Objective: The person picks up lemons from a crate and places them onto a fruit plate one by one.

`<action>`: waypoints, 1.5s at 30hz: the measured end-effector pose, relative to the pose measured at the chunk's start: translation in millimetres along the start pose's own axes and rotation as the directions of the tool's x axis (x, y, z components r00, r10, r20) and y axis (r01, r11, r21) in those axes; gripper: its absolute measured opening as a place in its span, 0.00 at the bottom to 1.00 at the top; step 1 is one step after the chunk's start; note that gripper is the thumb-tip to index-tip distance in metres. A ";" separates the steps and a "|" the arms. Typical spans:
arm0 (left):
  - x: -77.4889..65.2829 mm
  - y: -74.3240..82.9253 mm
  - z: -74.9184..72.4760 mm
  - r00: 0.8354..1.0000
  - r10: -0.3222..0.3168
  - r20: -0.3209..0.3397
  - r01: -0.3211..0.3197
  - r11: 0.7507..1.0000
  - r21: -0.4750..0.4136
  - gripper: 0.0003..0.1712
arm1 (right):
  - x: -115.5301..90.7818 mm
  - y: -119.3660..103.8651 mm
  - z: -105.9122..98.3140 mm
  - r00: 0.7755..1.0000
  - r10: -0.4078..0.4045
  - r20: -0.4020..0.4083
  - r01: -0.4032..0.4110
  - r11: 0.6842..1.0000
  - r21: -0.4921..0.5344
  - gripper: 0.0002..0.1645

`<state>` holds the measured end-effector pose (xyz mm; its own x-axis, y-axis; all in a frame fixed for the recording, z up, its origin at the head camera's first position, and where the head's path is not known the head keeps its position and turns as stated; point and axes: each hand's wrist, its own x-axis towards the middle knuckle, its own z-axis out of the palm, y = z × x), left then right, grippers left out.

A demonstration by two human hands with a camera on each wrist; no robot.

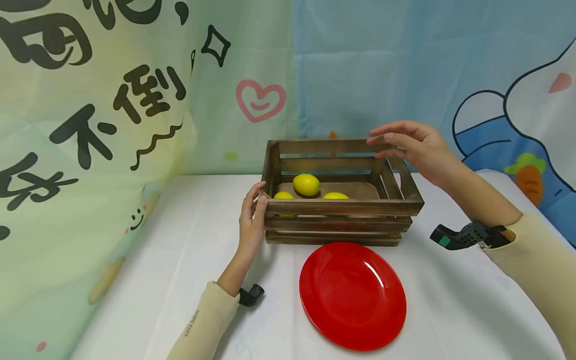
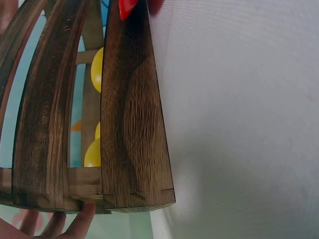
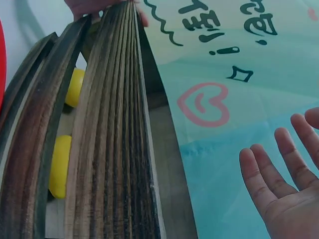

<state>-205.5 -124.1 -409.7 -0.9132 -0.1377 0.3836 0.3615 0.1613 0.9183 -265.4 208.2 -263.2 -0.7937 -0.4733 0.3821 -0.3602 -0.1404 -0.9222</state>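
A slatted dark wooden crate (image 1: 337,207) stands on the white table. Inside it are three lemons, one whole lemon (image 1: 306,184) in plain sight and two partly hidden behind the front slats. My left hand (image 1: 253,220) holds the crate's left end, thumb at the front corner and fingers along the end wall. Those fingers (image 2: 82,221) show against the crate's end in the left wrist view. Above the crate's right end is my right hand (image 1: 411,145), its fingers loosely extended and nothing in them; the right wrist view shows its palm and spread fingers (image 3: 294,159).
A round red plate (image 1: 353,297) lies on the white tabletop (image 1: 445,305) just in front of the crate. Behind the table hangs a printed cloth backdrop (image 1: 360,65) with a heart, writing and a cartoon figure. Each wrist wears a black camera.
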 end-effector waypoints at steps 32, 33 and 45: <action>4.9 -3.1 -2.1 0.998 0.060 -0.005 -0.060 0.998 0.009 0.22 | 82.3 35.5 -6.1 0.948 0.291 0.127 -0.189 0.839 -0.509 0.23; 4.3 -3.3 -1.8 0.998 0.056 -0.002 -0.056 0.998 0.013 0.22 | 83.7 37.0 -5.4 0.943 0.306 0.132 -0.194 0.827 -0.528 0.24; 7.0 -4.2 -3.2 0.997 0.073 -0.013 -0.072 0.997 0.028 0.22 | 114.6 55.2 9.2 0.889 0.362 0.282 -0.143 0.802 -0.580 0.25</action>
<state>-212.8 -128.9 -410.6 -0.8819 -0.1387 0.4507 0.4213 0.1977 0.8851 -371.7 138.2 -270.9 -0.6974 -0.7166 -0.0110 -0.4599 0.4592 -0.7601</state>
